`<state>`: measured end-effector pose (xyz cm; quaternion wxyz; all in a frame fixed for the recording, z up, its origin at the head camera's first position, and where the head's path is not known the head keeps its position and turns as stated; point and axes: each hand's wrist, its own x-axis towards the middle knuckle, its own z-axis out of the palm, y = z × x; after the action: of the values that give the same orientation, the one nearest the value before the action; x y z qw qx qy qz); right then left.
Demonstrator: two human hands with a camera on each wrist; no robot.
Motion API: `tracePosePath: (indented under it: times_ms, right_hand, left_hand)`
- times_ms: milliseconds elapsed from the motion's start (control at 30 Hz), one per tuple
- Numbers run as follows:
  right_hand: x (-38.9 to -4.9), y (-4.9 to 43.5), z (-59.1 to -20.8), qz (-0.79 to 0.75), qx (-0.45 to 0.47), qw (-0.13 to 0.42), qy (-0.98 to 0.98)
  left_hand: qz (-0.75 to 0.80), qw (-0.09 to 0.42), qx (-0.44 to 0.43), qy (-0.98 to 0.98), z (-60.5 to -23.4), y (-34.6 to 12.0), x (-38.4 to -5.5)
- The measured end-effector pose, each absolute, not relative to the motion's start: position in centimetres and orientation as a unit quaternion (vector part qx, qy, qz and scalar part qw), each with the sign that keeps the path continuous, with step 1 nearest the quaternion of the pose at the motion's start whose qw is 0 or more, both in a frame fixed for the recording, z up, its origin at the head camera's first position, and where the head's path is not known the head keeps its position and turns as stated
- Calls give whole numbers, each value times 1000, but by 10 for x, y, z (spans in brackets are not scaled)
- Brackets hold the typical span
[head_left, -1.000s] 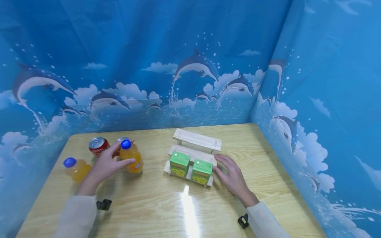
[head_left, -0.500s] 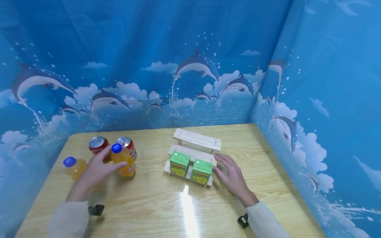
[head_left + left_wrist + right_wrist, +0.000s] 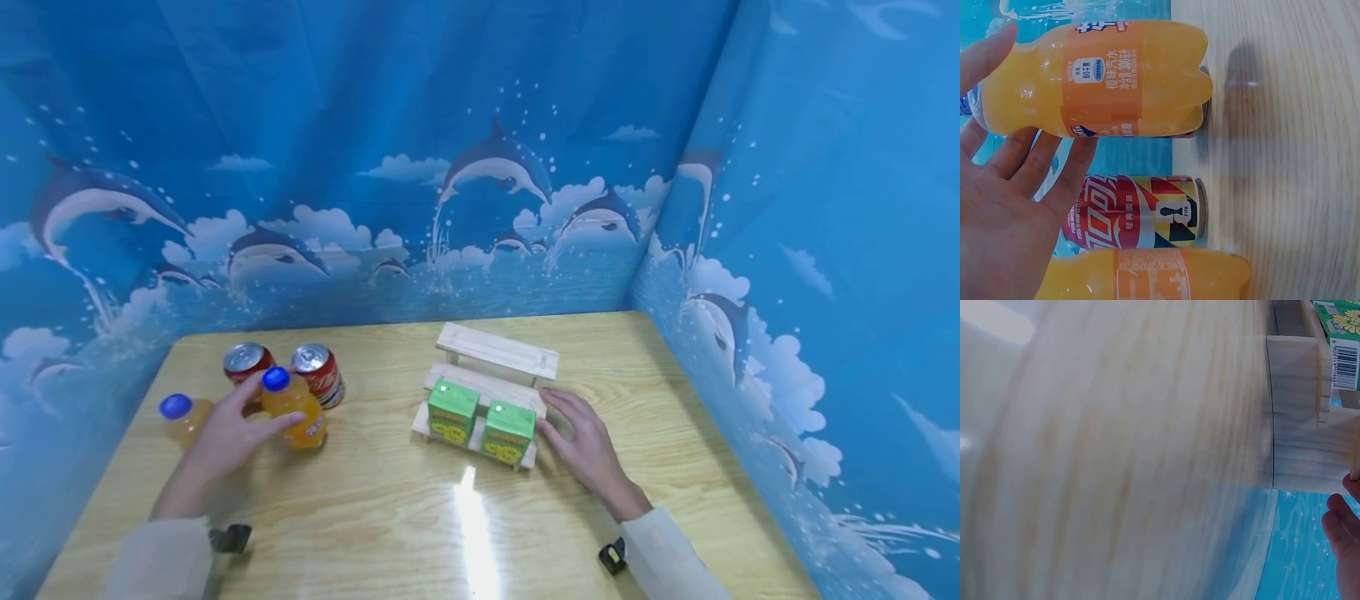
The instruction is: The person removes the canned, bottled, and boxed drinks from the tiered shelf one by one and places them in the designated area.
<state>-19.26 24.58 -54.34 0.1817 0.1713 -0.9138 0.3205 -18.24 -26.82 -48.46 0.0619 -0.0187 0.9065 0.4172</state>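
Observation:
My left hand [image 3: 228, 433] grips an orange soda bottle [image 3: 298, 418] near its blue-capped top, thumb on one side and fingers on the other. In the left wrist view the bottle's base [image 3: 1200, 81] hangs over the table with its shadow apart from it. A second orange soda bottle [image 3: 187, 421] stands to the left, partly behind the hand. Two red cola cans [image 3: 321, 379] stand just behind the held bottle. My right hand [image 3: 585, 442] touches the right end of a three-step wooden rack [image 3: 491, 385]. Two green juice boxes [image 3: 507, 435] sit on the rack's lowest step.
The light wooden table [image 3: 375, 517] backs onto a blue dolphin-print curtain [image 3: 375, 167], which also runs down the right side. Glare streaks the table in front of the rack. The rack's top step [image 3: 497, 350] is bare.
My left hand has carried the orange soda bottle leftward and slightly toward me, away from the rack, uncovering the right cola can. The right hand and the rack have stayed put.

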Motion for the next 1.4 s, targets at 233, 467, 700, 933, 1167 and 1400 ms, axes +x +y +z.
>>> tracePosePath:
  times_ms: [233,467,700,933,1167,1400]
  right_hand:
    - [-193,247,-545,322,170,182,-913]
    - [-193,247,-546,324,175,185,-911]
    - [-193,247,-546,326,177,187,-910]
    - [-194,247,-546,325,175,186,-911]
    - [-193,246,-545,326,172,181,-912]
    - [-193,246,-545,328,168,181,-912]
  left_hand:
    - [427,59,-19,902,-488,-271,-179]
    - [442,59,-8,895,-491,-273,-177]
    - [438,72,-19,896,-494,-273,-177]
    - [421,81,-28,903,-497,-274,-176]
    - [416,89,-38,904,-499,-275,-174]
    - [440,79,-15,894,-499,-274,-174]
